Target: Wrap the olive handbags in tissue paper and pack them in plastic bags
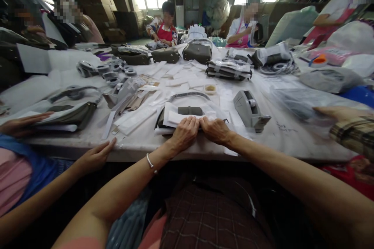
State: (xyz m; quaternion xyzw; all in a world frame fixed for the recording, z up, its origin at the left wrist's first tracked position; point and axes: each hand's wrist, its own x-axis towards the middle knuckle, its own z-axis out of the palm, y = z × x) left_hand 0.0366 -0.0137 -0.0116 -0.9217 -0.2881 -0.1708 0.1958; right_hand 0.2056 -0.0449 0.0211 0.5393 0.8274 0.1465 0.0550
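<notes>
A dark olive handbag [161, 120] lies in front of me at the table edge, its arched handle [189, 95] wrapped in protective material. White paper [174, 118] covers much of its near side. My left hand [186, 131] and my right hand [216, 130] meet at the paper's near edge, fingers closed and pressed on it. The fingertips nearly touch each other. What lies beneath the fingers is hidden. Just right of the bag stands a grey tape dispenser [248, 109].
At left, a co-worker's hands [101, 155] are near another handbag [84, 116]. A second tape dispenser [125, 90] and paper strips [137, 120] lie between us. A plaid sleeve [352, 132] reaches in from the right beside clear plastic [300, 101]. More bags [197, 51] stand farther back.
</notes>
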